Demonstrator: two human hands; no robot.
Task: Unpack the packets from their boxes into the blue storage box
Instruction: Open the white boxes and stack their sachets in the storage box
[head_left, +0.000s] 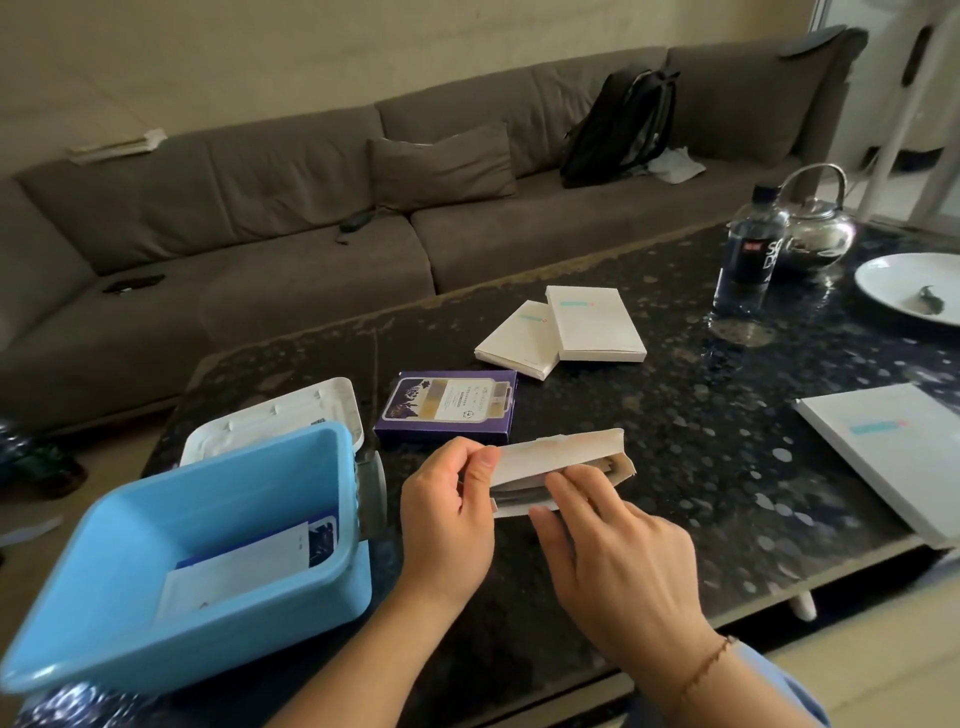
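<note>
Both hands are on one white box (561, 470), held above the dark speckled table (675, 441) with its long side facing the camera and the side flap lifted. Left hand (449, 512) pinches the box's left end, thumb on the near face, fingers curled behind it. Right hand (618, 561) rests on the box's lower right part, fingers fairly straight and reaching into the opening under the flap; can't tell whether they grip anything inside. Dark packet edges show in the gap, at the right end and along the bottom. Blue storage box (156, 597) sits at the near left corner of the table, just left of the left hand, tilted in view, lid off. It holds a few flat packets (249, 566): a white one on top, a blue-edged one under it. White lid (270, 421) lies flat just behind the storage box, touching or nearly touching its far rim. Purple box (449, 408) lies flat behind the hands, closed as far as visible, near the lid's right side. Two more white boxes (566, 330) lie farther back, the right one overlapping the left one's edge. Another flat white box (893, 452) sits at the right table edge, partly cut off. Far right: water bottle (745, 254), metal kettle (815, 228) just behind it, white plate (909, 283) beside them. Grey sofa (363, 208) behind the table, black backpack (623, 124) leaning on its backrest.
</note>
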